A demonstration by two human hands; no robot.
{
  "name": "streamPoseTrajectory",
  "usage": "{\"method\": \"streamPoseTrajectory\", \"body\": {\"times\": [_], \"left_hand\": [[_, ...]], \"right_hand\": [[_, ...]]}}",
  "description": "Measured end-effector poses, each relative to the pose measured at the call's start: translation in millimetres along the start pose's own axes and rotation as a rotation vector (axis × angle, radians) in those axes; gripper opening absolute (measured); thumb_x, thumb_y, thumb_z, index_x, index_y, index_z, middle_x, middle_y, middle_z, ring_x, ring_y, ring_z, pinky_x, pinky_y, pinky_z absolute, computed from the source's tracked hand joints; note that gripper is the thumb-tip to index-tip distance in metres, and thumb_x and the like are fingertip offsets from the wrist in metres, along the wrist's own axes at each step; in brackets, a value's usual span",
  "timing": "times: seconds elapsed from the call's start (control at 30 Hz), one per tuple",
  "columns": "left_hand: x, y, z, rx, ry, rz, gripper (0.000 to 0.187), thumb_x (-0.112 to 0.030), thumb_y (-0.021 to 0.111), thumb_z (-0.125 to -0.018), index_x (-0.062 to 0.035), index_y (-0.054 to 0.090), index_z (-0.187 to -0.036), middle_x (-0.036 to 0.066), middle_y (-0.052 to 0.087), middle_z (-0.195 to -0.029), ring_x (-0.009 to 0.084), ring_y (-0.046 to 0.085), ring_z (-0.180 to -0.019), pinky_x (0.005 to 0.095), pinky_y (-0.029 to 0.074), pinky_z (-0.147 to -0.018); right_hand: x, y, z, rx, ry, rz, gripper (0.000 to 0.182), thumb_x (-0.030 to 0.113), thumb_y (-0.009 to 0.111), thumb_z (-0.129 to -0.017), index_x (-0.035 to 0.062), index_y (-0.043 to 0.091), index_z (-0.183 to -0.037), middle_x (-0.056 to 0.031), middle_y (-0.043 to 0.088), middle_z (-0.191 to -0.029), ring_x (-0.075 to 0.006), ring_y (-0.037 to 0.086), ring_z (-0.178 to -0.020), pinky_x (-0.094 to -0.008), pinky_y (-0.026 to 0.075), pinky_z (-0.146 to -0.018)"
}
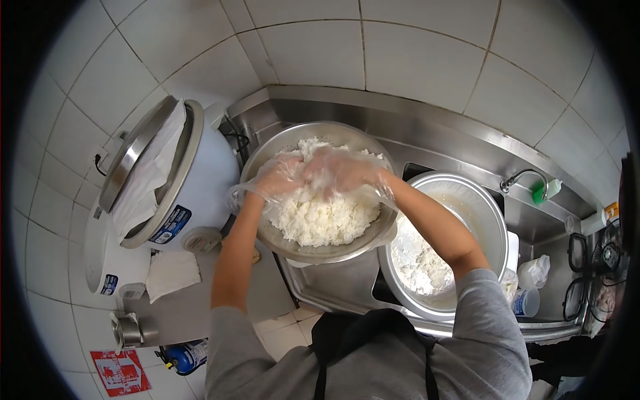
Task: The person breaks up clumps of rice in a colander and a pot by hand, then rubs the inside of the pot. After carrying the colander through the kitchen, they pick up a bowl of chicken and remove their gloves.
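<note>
A large steel bowl heaped with cooked white rice rests on the corner of the steel counter. Both my hands wear clear plastic gloves and are pressed together over the rice at the bowl's middle. My left hand cups a clump of rice from the left. My right hand covers the same clump from the right. The fingers of both are curled around the rice between them.
A big white rice cooker with its lid up stands at the left. A round pot with leftover rice sits in the sink at the right. A tap with a green tip lies beyond it. A white cloth lies below the cooker.
</note>
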State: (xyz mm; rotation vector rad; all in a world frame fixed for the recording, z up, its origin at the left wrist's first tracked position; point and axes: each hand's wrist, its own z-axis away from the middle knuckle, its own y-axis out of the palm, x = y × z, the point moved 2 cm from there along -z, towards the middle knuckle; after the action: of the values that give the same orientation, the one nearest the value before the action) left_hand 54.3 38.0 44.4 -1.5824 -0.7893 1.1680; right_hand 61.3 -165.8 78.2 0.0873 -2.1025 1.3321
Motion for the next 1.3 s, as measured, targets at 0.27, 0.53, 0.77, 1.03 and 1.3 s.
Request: {"method": "streamPoseTrajectory", "body": {"times": [0.27, 0.53, 0.77, 1.03, 1.3], "left_hand": [[24.4, -0.7, -19.3, -0.035, -0.212, 0.115, 0.049, -0.014, 0.06, -0.069, -0.0079, 0.05, -0.117, 0.018, 0.06, -0.094, 0.0276, 0.059, -0.084, 0.035, 0.046, -0.073], [23.2, -18.8, -29.0, -0.147, -0.297, -0.063, 0.046, -0.015, 0.063, -0.07, -0.0065, 0.051, -0.113, 0.011, 0.061, -0.073, 0.0268, 0.06, -0.072, 0.032, 0.048, -0.069], [-0.1, -23.3, -7.4, 0.085, 0.089, 0.205, 0.052, -0.025, 0.069, -0.067, -0.0102, 0.052, -0.114, 0.012, 0.043, -0.123, 0.0262, 0.043, -0.114, 0.0366, 0.039, -0.092], [-15.8, -14.1, 22.4, 0.168, 0.101, 0.045, 0.059, -0.024, 0.068, -0.071, -0.0123, 0.045, -0.124, 0.014, 0.03, -0.133, 0.0276, 0.031, -0.125, 0.0372, 0.03, -0.1], [-72.3, -1.4, 9.0, -0.121, 0.222, 0.464, 0.048, 0.001, 0.055, -0.076, -0.0088, 0.045, -0.122, 0.013, 0.04, -0.126, 0.028, 0.036, -0.119, 0.0342, 0.03, -0.1]], "right_hand": [[-39.4, 22.8, -10.7, -0.033, 0.194, -0.07, 0.035, 0.015, 0.064, -0.067, 0.0202, 0.062, -0.102, -0.0129, 0.062, -0.089, -0.0301, 0.06, -0.083, -0.035, 0.047, -0.076], [-47.4, -44.5, -20.0, -0.27, 0.309, -0.038, 0.031, 0.023, 0.064, -0.069, 0.0137, 0.064, -0.098, -0.0151, 0.061, -0.09, -0.0294, 0.059, -0.086, -0.0344, 0.046, -0.078], [-114.0, -13.5, -42.0, 0.307, 0.474, -0.092, 0.041, 0.017, 0.063, -0.062, 0.0149, 0.063, -0.103, -0.011, 0.062, -0.098, -0.0239, 0.057, -0.091, -0.0335, 0.045, -0.08], [-134.3, 23.7, -43.4, 0.269, 0.499, 0.272, 0.027, 0.013, 0.064, -0.061, 0.0028, 0.064, -0.087, -0.0096, 0.064, -0.077, -0.0211, 0.057, -0.067, -0.031, 0.047, -0.063], [-79.8, -28.4, -5.4, 0.447, 0.445, 0.185, 0.05, 0.029, 0.072, -0.061, 0.0035, 0.057, -0.101, -0.0122, 0.063, -0.084, -0.0247, 0.061, -0.072, -0.0338, 0.048, -0.061]]}}
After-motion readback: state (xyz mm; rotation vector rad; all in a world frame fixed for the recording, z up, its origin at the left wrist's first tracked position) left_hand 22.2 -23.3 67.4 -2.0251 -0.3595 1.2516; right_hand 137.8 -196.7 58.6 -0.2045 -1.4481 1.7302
